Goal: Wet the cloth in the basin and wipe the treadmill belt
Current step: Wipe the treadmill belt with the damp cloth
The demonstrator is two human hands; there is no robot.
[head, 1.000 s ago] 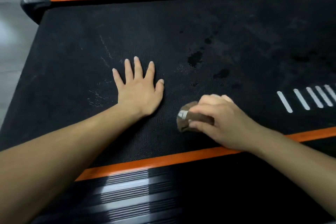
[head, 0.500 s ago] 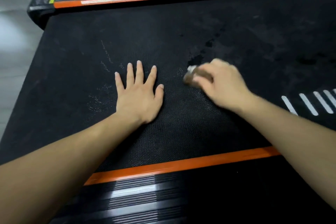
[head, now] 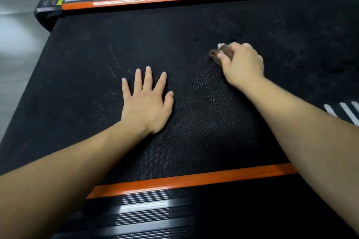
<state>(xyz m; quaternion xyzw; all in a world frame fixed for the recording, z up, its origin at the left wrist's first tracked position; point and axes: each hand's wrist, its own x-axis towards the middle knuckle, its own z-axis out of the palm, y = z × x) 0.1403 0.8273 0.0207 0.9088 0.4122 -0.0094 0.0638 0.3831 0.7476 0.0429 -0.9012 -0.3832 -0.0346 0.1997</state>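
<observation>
Spanning nearly everything, the treadmill belt (head: 194,25) carries both hands. My left hand (head: 147,103) presses flat mid-belt, fingers spread. My right hand (head: 240,64), nearer the far edge, is curled round the bunched cloth (head: 225,50), which pokes out leftward. Pale scuffs (head: 114,60) lie further left, probably my next stroke.

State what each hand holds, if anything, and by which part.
The right hand grips the bunched brown cloth, fingers over its right side. The left hand holds nothing, lying flat on the belt.

Bunched brown cloth (head: 221,54) on black belt (head: 174,35)
</observation>
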